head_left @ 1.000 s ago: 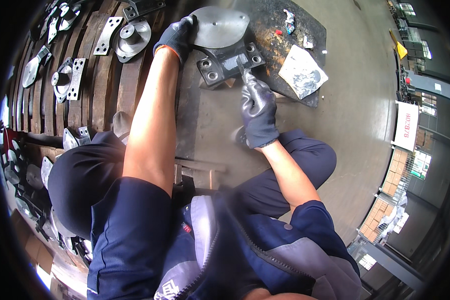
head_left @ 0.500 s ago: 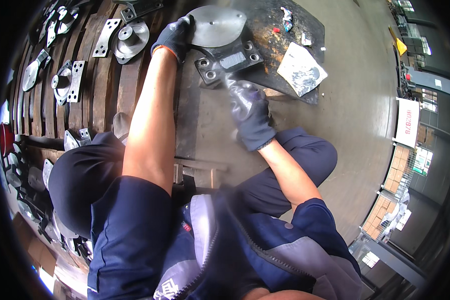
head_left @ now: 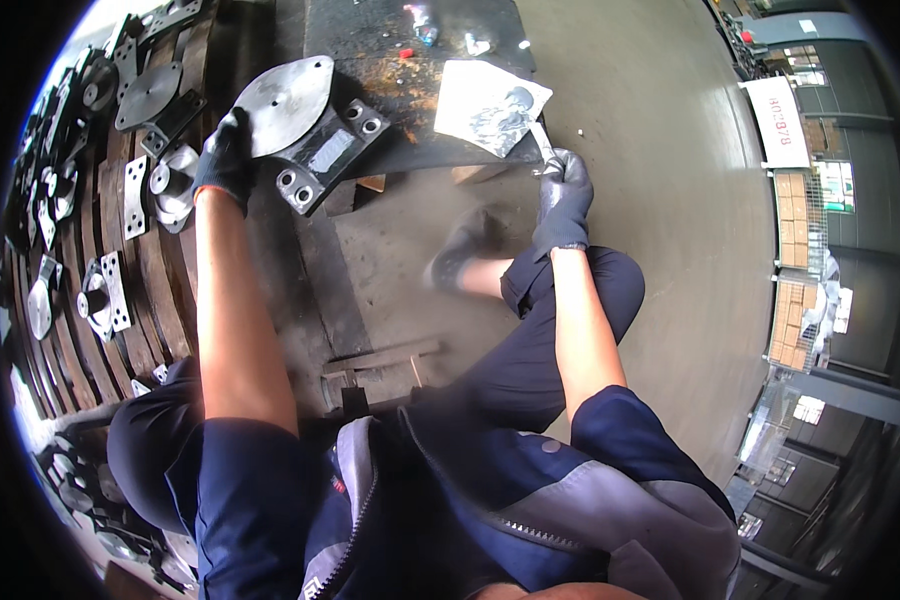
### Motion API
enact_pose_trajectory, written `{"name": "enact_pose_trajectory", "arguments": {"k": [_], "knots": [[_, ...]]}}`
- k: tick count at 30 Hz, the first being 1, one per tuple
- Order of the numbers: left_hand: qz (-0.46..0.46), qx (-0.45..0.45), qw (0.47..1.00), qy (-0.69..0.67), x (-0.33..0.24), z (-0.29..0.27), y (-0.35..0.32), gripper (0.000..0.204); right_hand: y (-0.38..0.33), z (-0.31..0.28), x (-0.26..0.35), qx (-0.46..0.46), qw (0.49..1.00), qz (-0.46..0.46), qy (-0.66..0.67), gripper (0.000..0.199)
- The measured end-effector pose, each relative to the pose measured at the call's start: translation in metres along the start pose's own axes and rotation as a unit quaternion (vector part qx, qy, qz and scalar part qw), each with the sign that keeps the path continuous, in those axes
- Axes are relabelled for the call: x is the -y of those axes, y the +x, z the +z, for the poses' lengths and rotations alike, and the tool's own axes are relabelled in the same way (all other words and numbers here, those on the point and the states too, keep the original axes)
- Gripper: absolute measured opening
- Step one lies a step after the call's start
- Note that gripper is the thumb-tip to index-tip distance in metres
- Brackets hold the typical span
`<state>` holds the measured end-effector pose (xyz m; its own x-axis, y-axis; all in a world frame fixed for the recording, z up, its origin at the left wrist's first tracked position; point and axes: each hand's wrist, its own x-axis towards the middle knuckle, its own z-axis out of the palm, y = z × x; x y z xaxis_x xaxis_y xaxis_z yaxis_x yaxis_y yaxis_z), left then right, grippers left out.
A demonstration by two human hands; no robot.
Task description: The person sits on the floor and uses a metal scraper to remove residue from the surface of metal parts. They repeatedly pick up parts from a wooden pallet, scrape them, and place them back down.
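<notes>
Metal bracket [head_left: 308,128] near white sheet [head_left: 465,98]

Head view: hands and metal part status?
Left hand at rim of metal part. Right hand gripping slim tool, tip at white sheet. Part on dark table; red scrap apart.

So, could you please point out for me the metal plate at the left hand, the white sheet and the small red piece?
Metal plate [head_left: 295,98]: head view, on its flat grey face.
White sheet [head_left: 460,95]: head view, on its bare left part.
Small red piece [head_left: 406,53]: head view, on its middle.
</notes>
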<state>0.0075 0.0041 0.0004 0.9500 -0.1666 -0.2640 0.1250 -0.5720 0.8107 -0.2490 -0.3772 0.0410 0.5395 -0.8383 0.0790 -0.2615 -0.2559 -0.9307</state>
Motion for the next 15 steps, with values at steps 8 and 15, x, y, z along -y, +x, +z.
{"name": "enact_pose_trajectory", "arguments": {"k": [8, 15], "knots": [[0.137, -0.046, 0.975, 0.166, 0.025, -0.004, 0.007, 0.04, 0.004, 0.007, -0.001, -0.042, 0.998, 0.0, 0.041, 0.009], [-0.003, -0.035, 0.992, -0.125, -0.006, 0.006, -0.002, 0.044, -0.002, 0.008, 0.0, -0.03, 0.947, -0.206, -0.244, 0.011]]}}
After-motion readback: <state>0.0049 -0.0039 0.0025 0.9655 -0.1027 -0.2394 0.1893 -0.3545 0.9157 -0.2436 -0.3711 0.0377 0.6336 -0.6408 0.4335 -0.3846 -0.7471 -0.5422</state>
